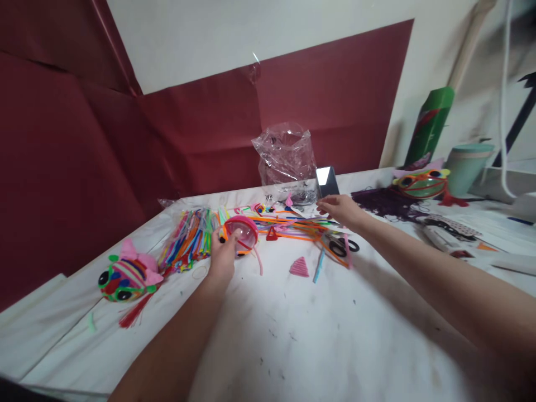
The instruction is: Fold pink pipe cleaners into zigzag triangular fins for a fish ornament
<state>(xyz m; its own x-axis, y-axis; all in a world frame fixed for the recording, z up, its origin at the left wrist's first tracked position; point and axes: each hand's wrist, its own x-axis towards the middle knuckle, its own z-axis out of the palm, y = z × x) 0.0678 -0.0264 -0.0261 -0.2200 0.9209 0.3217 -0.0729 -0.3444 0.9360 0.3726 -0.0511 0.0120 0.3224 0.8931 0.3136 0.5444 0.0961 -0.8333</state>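
My left hand [224, 254] is closed around a clear plastic bowl [245, 234] edged in pink, with orange and black bits on its side. A pink pipe cleaner [258, 261] hangs or lies by its lower edge. My right hand [337, 209] reaches over the far side of the table, fingers stretched out beside a dark phone [327, 181]; whether they touch it is unclear. Loose pipe cleaners [293, 226] in many colours lie between the hands. Black-handled scissors [343, 245], a red triangle [272, 233] and a pink ribbed piece [299, 267] are nearby.
A colourful fish-like craft [129, 273] with a red tassel lies at left, beside a bundle of pipe cleaners [188, 237]. Behind stands a clear plastic bag [287, 153]. To the right are another craft [422, 183], dark purple threads [383, 202], a green cup [469, 167] and a glue gun [450, 240].
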